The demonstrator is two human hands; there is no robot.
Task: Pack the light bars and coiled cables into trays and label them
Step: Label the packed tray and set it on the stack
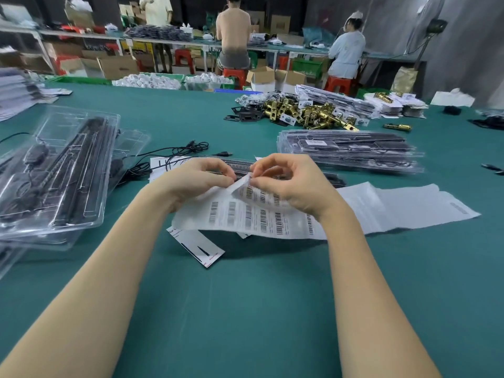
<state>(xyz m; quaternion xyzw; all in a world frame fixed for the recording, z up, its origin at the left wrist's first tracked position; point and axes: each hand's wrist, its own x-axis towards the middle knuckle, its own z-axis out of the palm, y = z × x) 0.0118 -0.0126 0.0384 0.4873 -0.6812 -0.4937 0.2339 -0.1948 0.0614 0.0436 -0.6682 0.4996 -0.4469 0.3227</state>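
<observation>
In the middle of the green table (245,309), a long white label sheet (272,216) with rows of barcodes is held up at its far edge by both hands. The sheet's lifted corner is pinched by the left hand (191,178), whose fingers are curled in tight. The same curled-up edge is pinched between thumb and fingertip by the right hand (289,184), and its other fingers are bent loosely above. Whether a single label is being peeled off cannot be told. The rest of the sheet is spread out flat to the right.

Just behind the hands, a clear tray (313,177) with a dark light bar inside is partly hidden. A loose black cable (185,150) is seen lying on the table to the far left of the hands. On the left, open clear trays (62,170) with black light bars and cables are stacked. On the right, a pile of closed packed trays (349,151) is seen. Farther back, a heap of brass lock parts (308,113) is spread out. A small printed card (199,245) is tucked under the near edge of the sheet.
</observation>
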